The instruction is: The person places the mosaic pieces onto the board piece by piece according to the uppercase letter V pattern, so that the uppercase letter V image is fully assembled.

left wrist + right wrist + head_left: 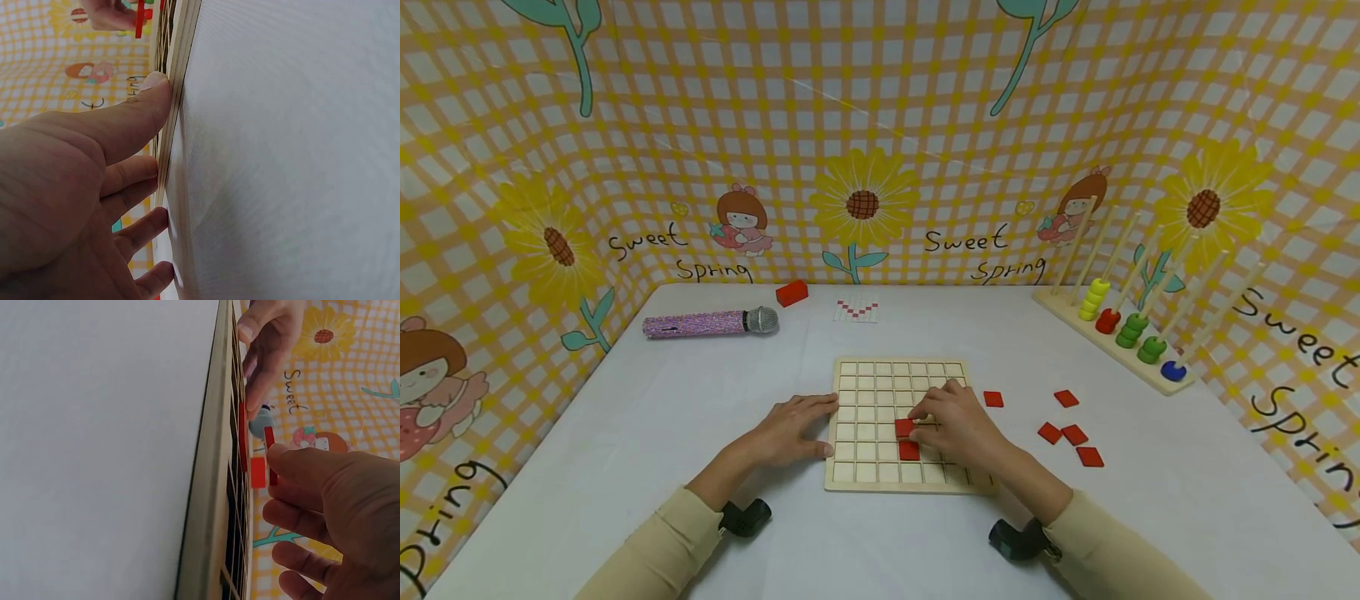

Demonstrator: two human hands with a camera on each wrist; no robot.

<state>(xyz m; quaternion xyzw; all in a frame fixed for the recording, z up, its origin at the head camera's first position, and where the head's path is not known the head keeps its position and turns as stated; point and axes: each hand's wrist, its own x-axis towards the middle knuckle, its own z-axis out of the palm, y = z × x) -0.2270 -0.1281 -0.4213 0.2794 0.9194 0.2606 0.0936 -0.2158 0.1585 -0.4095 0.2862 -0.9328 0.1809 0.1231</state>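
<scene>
A wooden grid board (867, 431) lies flat on the white table. My left hand (790, 429) rests along its left side, the fingers fairly straight; in the left wrist view the thumb (140, 115) touches the board's edge. Over the middle of the grid, my right hand (958, 425) pinches a red square tile (904, 427) between thumb and fingers. The right wrist view shows this tile (270, 456) edge-on, raised a little off the board. Another red tile (909, 451) lies in a grid cell just nearer to me.
Several loose red tiles (1075, 434) lie right of the board. Behind it are a small pattern card (856, 309), a red block (792, 293) and a glittery microphone (700, 324). A bead stacker with upright rods (1120, 337) stands at the back right. Checked cloth (880, 125) surrounds the table.
</scene>
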